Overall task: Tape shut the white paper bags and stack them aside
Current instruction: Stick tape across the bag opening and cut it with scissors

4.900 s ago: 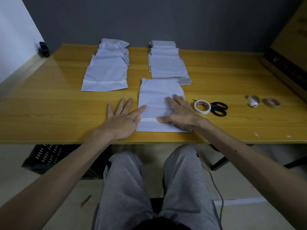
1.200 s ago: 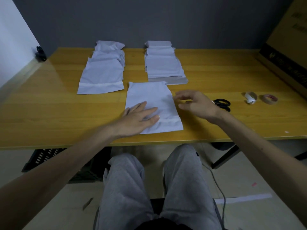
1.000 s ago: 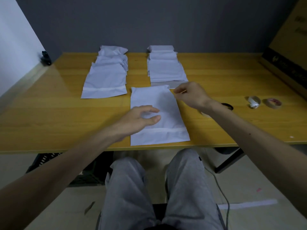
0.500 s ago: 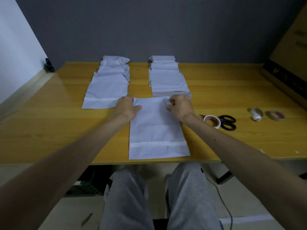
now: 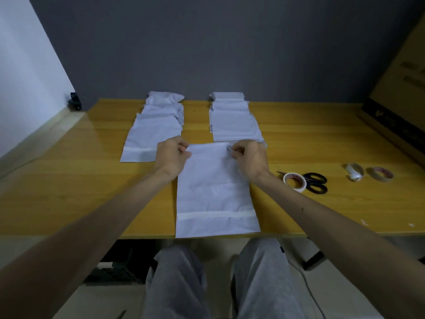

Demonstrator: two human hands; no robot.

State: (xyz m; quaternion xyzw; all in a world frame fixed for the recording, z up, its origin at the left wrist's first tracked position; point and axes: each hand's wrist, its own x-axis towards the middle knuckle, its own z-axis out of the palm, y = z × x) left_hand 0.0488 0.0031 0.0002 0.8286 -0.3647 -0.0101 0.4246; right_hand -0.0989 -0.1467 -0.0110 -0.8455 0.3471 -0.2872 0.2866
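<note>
A white paper bag (image 5: pixel 213 192) lies flat in front of me, its near end taped across and overhanging the table edge slightly. My left hand (image 5: pixel 172 156) pinches the bag's far left corner. My right hand (image 5: pixel 249 157) pinches its far right corner. Behind it lie two piles of white bags: a left pile (image 5: pixel 154 132) whose top bag has a tape strip, and a right pile (image 5: pixel 232 120). A white tape roll (image 5: pixel 294 181) sits to the right of the bag.
Black-handled scissors (image 5: pixel 315 183) lie beside the tape roll on the wooden table (image 5: pixel 69 180). Two more tape rolls, a pale one (image 5: pixel 355 172) and a brownish one (image 5: pixel 380 174), lie further right. A cardboard box (image 5: pixel 400 95) stands at the far right. A small black object (image 5: pixel 74 104) sits at the far left corner.
Both hands left the taped near end and went to the bag's far corners, which they now pinch. The bag has slid toward me, its taped end reaching the table edge.
</note>
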